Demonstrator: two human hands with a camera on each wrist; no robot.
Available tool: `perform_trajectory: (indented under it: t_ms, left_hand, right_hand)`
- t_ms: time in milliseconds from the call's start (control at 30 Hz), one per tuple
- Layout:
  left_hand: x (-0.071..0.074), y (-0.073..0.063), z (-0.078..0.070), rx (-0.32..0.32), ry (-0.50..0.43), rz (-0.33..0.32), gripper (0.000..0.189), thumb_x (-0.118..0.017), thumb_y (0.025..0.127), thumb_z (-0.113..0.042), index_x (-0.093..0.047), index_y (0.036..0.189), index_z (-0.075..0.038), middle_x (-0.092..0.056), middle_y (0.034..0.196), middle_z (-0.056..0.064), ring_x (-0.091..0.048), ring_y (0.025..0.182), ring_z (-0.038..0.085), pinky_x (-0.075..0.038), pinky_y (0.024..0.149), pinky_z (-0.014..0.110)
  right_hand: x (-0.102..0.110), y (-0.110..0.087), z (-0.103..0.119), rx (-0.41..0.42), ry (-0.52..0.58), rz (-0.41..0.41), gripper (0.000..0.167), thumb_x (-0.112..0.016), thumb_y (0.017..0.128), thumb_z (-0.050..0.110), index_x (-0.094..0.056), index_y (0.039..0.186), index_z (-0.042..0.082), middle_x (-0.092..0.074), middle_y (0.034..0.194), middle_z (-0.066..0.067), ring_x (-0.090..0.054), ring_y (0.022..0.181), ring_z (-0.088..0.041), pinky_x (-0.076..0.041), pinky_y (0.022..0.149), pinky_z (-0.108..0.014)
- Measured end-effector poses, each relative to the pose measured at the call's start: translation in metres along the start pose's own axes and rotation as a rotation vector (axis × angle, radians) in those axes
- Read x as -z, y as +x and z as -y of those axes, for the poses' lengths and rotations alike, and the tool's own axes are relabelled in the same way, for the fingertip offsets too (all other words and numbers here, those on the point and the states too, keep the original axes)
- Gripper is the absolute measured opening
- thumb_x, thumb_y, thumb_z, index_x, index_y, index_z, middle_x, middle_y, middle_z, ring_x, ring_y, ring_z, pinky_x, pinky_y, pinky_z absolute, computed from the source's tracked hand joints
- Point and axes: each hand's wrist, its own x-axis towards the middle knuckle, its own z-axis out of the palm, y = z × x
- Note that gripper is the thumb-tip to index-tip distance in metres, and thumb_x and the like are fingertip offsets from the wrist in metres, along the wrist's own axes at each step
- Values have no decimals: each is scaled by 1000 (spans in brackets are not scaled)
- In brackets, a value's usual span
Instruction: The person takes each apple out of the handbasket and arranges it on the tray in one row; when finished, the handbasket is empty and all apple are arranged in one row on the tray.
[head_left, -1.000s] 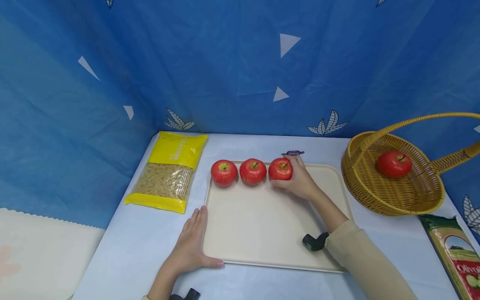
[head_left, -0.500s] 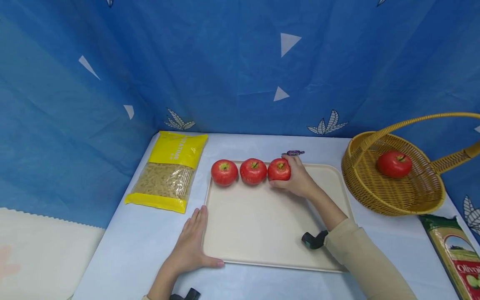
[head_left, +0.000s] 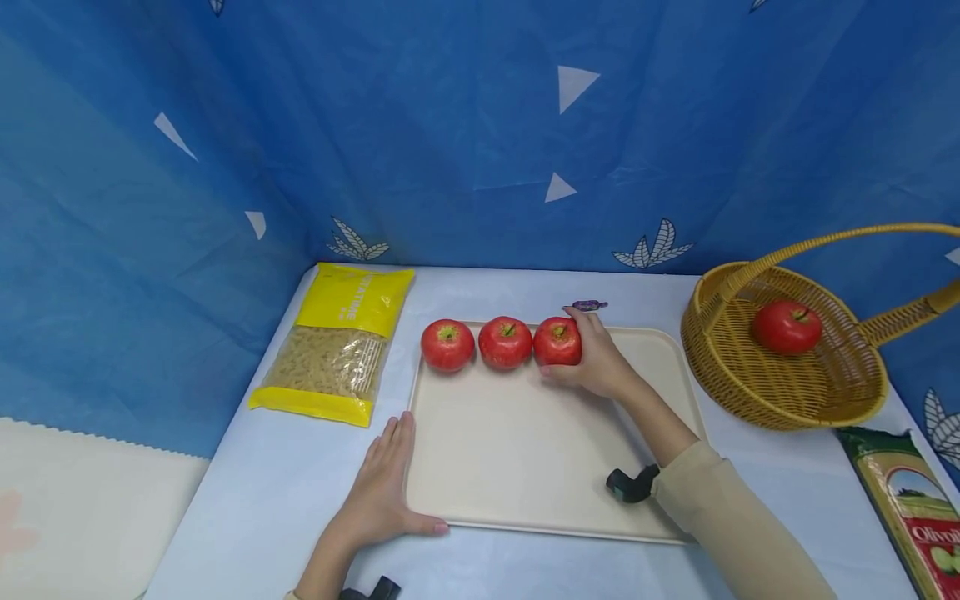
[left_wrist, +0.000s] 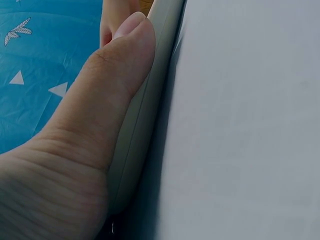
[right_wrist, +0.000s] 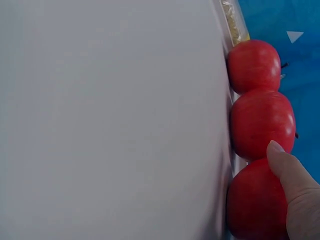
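Three red apples stand in a row along the far edge of a cream tray (head_left: 525, 450): a left apple (head_left: 447, 346), a middle apple (head_left: 506, 342) and a right apple (head_left: 557, 341). My right hand (head_left: 592, 358) holds the right apple from its right side. In the right wrist view the thumb (right_wrist: 290, 172) lies against this apple (right_wrist: 257, 202), which sits close to the middle apple (right_wrist: 262, 125). At the tray's near left corner rests my left hand (head_left: 382, 487), fingers straight along the left edge and thumb (left_wrist: 95, 95) along the front edge.
A wicker basket (head_left: 780, 400) with one apple (head_left: 787, 327) inside stands at the right. Below it lies a green and red packet (head_left: 911, 508). A yellow pasta bag (head_left: 333, 346) lies left of the tray. Behind the tray is a small purple wrapped item (head_left: 588, 306).
The right apple has shifted slightly left, closer to the middle apple, with my right hand on it. My left hand has stayed at the tray's corner.
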Motion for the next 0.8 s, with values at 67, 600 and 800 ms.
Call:
perform_trajectory:
  t_ms: [67,600,800]
  left_hand:
    - [0,0,0,3,-4,-4,160,-86,44,-76,5,160,-12,2,169,8,5,156,28,-1,126,52]
    - [-1,0,-1,14,-4,-12,162,-86,41,-75,4,160,-13,2,169,7,5,156,27,-2,127,50]
    - [0,1,-1,16,12,0,162,-84,41,-79,6,160,-14,4,169,4,7,156,24,0,127,48]
  right_hand:
    - [2,-4,0,5,-19,-15,113,-88,70,45,-21,157,17,-30,154,-15,-38,140,-38,-52,97,-60]
    - [35,-82,-21,226,-2,-273,74,-84,79,34,-50,142,13,-50,142,-9,-47,130,-31,-45,102,-58]
    - [62,-114,-39,209,-89,-317,64,-85,79,29,-57,135,15,-59,131,-7,-53,120,-25,-43,99,-18]
